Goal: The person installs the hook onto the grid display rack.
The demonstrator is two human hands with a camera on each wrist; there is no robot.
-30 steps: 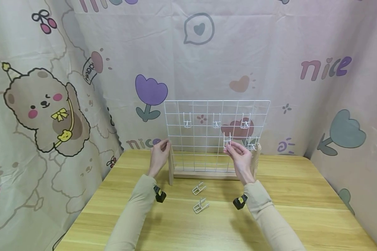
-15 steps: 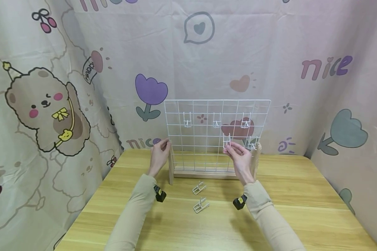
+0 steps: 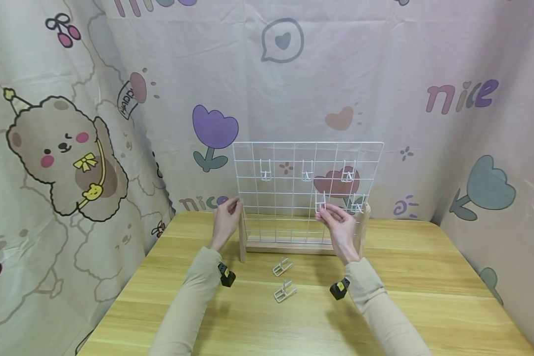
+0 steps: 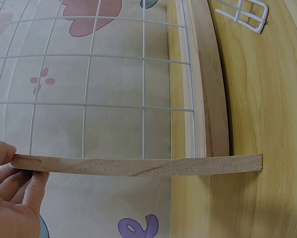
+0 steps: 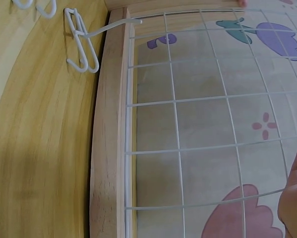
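Note:
A white wire grid panel [image 3: 307, 143] stands upright in a wooden stand. My left hand [image 3: 226, 220] pinches the top of the stand's left wooden upright [image 4: 138, 167], thumb on one side and fingers on the other in the left wrist view. At the lower right part of the grid, my right hand [image 3: 340, 225] holds a white wire hook [image 3: 321, 197] between thumb and fingers, its prongs pointing up against the mesh. Only an edge of the right hand [image 5: 293, 198] shows in the right wrist view; its hook is out of sight there.
Three white hooks hang in a row higher on the grid, the middle one [image 3: 307, 175] among them. Another hook [image 3: 358, 205] hangs right of my right hand. Two loose hooks, one nearer [image 3: 285, 293] and one farther [image 3: 282, 267], lie on the wooden table before the stand.
The right hand has shifted very slightly down and left along the grid with its hook. The left hand stays at the upright.

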